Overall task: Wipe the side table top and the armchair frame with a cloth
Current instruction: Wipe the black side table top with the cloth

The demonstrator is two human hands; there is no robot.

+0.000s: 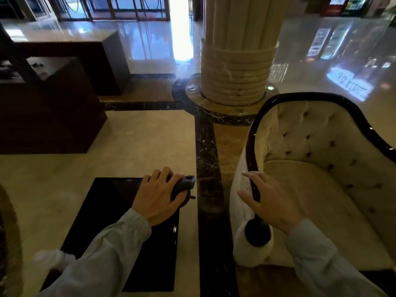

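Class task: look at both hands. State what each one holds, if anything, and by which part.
The left hand grips a bunched grey cloth around its middle on the side table. The right hand holds nothing, open over the armchair frame.

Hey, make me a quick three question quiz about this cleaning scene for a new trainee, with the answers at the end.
1. True or false: the left hand presses the dark cloth on the side table.
2. What does the right hand rest on?
A. the column
B. the armchair frame
C. the floor
3. Fill in: the cloth sits at the table's far ____ corner.

Key: 1 true; 2 B; 3 right.
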